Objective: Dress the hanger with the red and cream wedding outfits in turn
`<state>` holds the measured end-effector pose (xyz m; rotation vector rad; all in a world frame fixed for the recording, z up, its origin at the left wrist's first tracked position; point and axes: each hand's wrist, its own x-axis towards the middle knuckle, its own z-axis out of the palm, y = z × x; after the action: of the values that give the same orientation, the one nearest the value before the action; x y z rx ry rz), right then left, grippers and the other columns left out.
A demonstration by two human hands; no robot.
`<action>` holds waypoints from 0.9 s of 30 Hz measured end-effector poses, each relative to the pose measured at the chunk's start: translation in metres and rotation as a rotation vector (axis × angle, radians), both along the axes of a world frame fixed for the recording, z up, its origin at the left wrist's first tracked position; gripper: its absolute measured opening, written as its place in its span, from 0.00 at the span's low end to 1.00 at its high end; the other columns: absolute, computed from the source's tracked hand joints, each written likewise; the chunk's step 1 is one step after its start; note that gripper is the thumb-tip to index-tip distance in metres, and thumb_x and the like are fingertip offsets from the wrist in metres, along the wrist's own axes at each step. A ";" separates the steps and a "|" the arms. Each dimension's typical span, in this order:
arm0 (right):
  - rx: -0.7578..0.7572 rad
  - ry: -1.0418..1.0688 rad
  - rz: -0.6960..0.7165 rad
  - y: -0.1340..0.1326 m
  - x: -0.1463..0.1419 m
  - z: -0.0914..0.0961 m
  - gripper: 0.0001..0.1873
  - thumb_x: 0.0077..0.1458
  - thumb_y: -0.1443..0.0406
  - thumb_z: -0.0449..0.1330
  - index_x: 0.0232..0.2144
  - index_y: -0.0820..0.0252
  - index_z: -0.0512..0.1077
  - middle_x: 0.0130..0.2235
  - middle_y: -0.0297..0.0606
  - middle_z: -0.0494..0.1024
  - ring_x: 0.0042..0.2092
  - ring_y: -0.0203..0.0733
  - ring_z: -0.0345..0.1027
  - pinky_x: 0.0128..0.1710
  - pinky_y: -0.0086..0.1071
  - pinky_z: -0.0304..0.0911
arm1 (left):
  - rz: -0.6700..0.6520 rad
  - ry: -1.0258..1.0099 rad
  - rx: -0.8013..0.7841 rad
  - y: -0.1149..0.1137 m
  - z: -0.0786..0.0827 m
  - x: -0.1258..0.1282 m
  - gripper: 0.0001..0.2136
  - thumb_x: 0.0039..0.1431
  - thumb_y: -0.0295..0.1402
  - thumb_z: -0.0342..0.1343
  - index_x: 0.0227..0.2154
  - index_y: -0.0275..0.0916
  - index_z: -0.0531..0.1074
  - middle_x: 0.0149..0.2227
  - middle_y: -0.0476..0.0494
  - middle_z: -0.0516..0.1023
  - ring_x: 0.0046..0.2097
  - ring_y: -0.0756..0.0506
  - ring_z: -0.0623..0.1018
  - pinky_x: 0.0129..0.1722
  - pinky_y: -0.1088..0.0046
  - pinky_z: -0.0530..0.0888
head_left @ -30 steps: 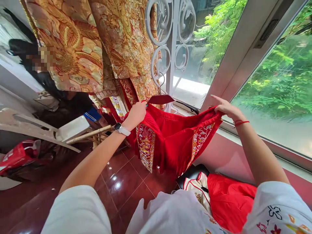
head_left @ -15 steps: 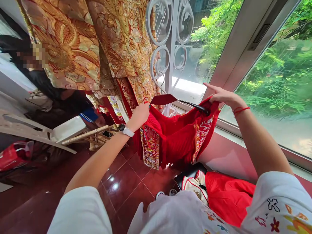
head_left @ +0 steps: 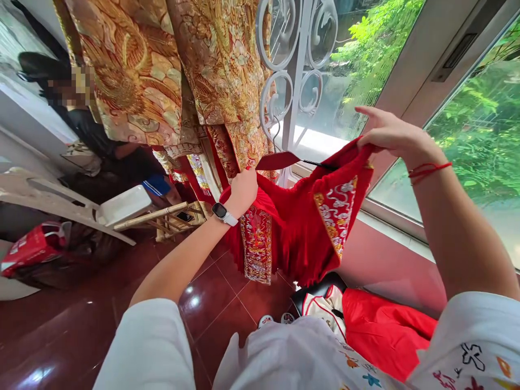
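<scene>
My left hand is closed on the left end of the waistband of a red pleated skirt. Higher up and to the right, my right hand pinches the skirt's other top edge, its index finger stretched out. Embroidered panels in gold and silver run down both sides of the cloth, which hangs in the air. A dark hanger with a broad flat arm and a thin black rod lies along the waist; its right end is hidden by the cloth.
Gold embroidered garments hang ahead, beside a white scrollwork grille and a window. Red and cream clothes lie on a black seat at lower right. A bamboo rack, white chair, red bag and another person are left.
My right hand has risen, pulling the skirt's right edge up and stretching the cloth. The hanger's black right end, visible before, is now covered. The view has shifted slightly.
</scene>
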<state>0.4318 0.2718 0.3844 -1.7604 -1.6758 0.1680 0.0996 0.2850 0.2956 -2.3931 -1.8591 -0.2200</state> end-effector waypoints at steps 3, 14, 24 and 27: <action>-0.076 -0.082 0.201 -0.007 -0.055 -0.025 0.51 0.48 0.75 0.60 0.72 0.63 0.45 0.53 0.50 0.73 0.38 0.42 0.74 0.36 0.36 0.68 | -0.003 0.003 0.024 0.000 -0.004 0.001 0.17 0.66 0.19 0.40 0.51 0.25 0.70 0.45 0.24 0.79 0.49 0.35 0.82 0.46 0.64 0.79; 0.169 -0.092 0.164 -0.004 -0.053 -0.146 0.41 0.59 0.58 0.55 0.71 0.54 0.46 0.54 0.53 0.72 0.52 0.61 0.67 0.52 0.58 0.65 | -0.039 -0.079 0.050 0.021 -0.016 -0.007 0.20 0.65 0.19 0.39 0.54 0.27 0.70 0.46 0.23 0.78 0.49 0.34 0.81 0.47 0.61 0.77; 0.097 -0.191 0.429 0.054 -0.044 -0.153 0.33 0.47 0.71 0.54 0.58 0.59 0.68 0.52 0.48 0.77 0.50 0.58 0.70 0.50 0.52 0.67 | -0.196 -0.319 -0.030 0.006 -0.002 -0.035 0.22 0.71 0.38 0.41 0.60 0.34 0.67 0.51 0.32 0.78 0.51 0.40 0.78 0.53 0.64 0.73; 0.078 -0.159 0.476 0.049 -0.039 -0.148 0.34 0.46 0.71 0.52 0.58 0.59 0.68 0.54 0.46 0.78 0.51 0.57 0.72 0.50 0.49 0.68 | -0.289 -0.426 -0.087 0.022 0.017 -0.069 0.22 0.68 0.33 0.44 0.62 0.41 0.67 0.53 0.39 0.78 0.46 0.45 0.80 0.51 0.68 0.74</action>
<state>0.3932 0.3208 0.2359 -1.3209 -2.1674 0.1747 0.0303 0.3075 0.3122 -2.8483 -1.6799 -0.7388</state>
